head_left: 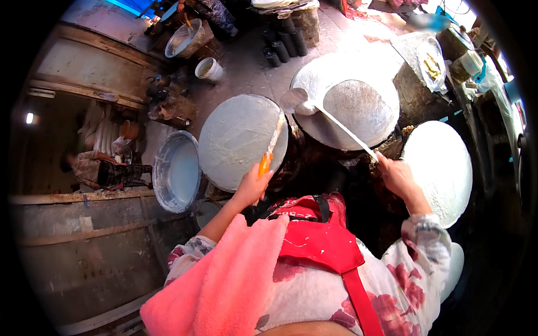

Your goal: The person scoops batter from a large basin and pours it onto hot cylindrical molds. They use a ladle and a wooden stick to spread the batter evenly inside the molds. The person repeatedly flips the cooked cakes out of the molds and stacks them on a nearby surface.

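Note:
My left hand [255, 186] is closed around the orange handle of a long flat spatula [265, 163]. Its pale blade lies along the right rim of the left round griddle [235, 145], whose top has a thin whitish layer. In my right hand [395, 176] is the long white handle of a ladle [305, 107]. The ladle's white-smeared bowl is at the left side of the second round griddle [361, 115]. That griddle has a greyish oval area amid bright white; glare hides part of its far side. Beside the ladle bowl is a grey-brown flat round shape, unclear to me.
At right, a wide round vessel [440, 173] holds a thick white mass. A metal basin [178, 172] with whitish liquid stands left. Farther off are a white bucket [209, 70], black cylinders [286, 46], and a tray of yellowish pieces [431, 64]. Another person [92, 168] is far left.

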A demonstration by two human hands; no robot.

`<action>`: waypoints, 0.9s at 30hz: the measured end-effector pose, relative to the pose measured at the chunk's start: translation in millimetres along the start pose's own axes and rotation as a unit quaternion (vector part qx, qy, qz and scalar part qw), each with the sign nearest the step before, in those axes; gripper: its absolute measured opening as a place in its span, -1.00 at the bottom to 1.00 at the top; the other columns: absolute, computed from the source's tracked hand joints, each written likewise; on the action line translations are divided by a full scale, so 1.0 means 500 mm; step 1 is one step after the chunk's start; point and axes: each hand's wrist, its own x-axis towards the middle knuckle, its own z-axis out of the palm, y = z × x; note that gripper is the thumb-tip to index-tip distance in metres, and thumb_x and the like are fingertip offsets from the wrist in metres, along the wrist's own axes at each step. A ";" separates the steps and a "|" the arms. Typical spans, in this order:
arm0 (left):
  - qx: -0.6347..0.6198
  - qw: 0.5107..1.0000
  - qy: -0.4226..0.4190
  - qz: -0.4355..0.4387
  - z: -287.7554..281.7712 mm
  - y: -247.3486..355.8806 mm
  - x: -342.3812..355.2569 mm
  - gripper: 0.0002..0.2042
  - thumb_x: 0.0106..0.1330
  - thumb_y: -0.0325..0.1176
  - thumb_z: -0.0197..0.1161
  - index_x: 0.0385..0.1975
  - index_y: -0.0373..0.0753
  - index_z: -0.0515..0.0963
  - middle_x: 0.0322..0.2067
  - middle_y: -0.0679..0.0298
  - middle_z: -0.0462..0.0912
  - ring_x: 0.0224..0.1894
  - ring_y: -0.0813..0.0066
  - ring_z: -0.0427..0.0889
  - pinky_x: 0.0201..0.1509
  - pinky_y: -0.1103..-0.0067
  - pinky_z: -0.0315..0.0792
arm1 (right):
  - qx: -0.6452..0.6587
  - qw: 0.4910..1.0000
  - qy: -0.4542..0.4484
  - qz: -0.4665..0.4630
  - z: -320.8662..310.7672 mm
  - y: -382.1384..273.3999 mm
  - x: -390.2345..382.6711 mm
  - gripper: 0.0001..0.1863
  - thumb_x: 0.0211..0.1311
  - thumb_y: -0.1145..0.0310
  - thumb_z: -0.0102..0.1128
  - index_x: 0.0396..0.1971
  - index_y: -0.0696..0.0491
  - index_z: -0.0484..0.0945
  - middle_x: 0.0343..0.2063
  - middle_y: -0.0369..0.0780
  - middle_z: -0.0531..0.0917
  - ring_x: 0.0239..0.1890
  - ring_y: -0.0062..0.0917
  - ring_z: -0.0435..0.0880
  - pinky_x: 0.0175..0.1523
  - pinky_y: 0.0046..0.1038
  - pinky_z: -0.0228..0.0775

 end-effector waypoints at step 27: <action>-0.235 0.955 -0.052 0.176 -0.266 -0.111 -0.044 -0.77 0.39 -0.20 0.04 -0.19 -0.25 0.35 -0.66 0.41 0.34 -0.79 0.73 0.26 -0.73 0.75 0.17 | 0.313 0.839 0.293 0.336 0.395 -0.546 0.087 -0.73 0.33 0.19 -0.10 -0.37 0.09 0.45 -0.61 -0.01 0.56 -0.50 -0.05 0.55 -0.38 -0.14 0.37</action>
